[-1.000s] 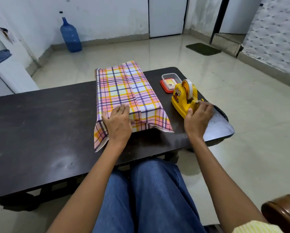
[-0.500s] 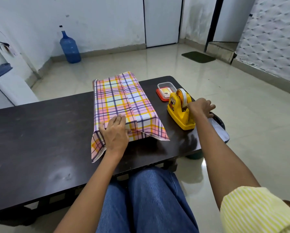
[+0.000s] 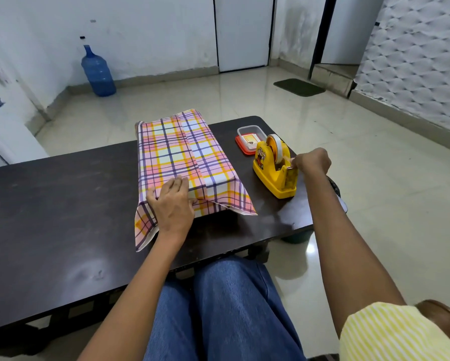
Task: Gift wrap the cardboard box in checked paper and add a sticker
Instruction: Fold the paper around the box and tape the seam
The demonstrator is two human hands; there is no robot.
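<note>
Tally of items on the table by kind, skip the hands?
Wrapped box in checked paper: 1
Yellow tape dispenser: 1
Tape roll: 1
Clear container on red lid: 1
Unclear item at table right edge: not counted
Total: 4

No words, brands or numbers can be read. The yellow plastic tape dispenser (image 3: 273,178) on the table carries a cartoon sticker (image 3: 260,158) on its side, possibly with lettering, too small to make out. The orange-and-white card (image 3: 250,138) in the clear plastic tub (image 3: 247,127) is just as illegible.
</note>
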